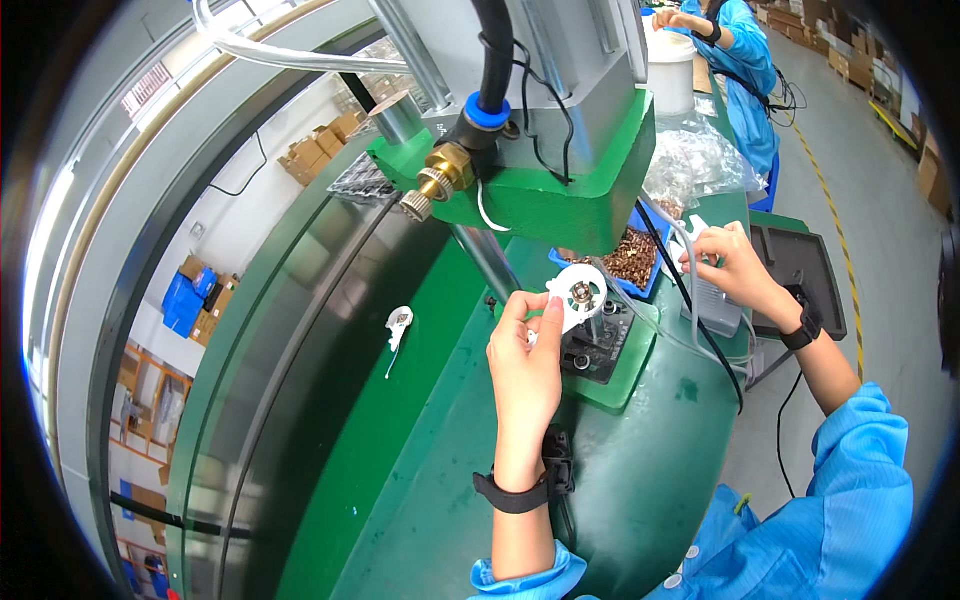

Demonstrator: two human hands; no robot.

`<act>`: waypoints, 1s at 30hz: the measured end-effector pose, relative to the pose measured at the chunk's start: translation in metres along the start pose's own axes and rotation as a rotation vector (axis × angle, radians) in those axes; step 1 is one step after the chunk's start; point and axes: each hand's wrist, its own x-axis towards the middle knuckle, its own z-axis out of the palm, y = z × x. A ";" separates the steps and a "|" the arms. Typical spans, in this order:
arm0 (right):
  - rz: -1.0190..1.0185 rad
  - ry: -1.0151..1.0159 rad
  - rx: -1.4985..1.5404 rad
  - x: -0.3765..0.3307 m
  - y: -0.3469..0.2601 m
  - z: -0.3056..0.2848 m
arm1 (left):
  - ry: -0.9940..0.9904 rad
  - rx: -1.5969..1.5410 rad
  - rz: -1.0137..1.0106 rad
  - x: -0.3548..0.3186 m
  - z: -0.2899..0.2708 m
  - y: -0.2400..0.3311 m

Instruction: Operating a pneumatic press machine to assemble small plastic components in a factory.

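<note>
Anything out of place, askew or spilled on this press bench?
One white part lies alone on the green bench, apart from the fixture. The left hand holds a similar white disc over the fixture. Nothing looks spilled.

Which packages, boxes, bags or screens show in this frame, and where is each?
Brown cardboard boxes: stacked on the floor, upper left.
Blue crates: left on the floor, beside more cartons.
Clear plastic bags: crumpled on the bench behind the press.
Blue bin: on the bench, holding small brown parts.
No screen visible.
</note>
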 end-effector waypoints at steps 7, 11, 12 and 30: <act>0.018 0.014 0.011 -0.002 0.000 -0.003 | 0.050 0.185 -0.004 -0.005 0.010 0.006; 0.015 0.072 0.022 -0.001 0.000 -0.001 | 0.081 0.248 0.030 -0.005 0.011 0.007; 0.018 0.084 0.023 0.000 -0.002 0.000 | 0.078 0.249 0.029 -0.006 0.012 0.010; 0.307 0.297 0.573 -0.010 0.015 0.042 | 0.017 0.334 -0.004 -0.009 0.007 0.011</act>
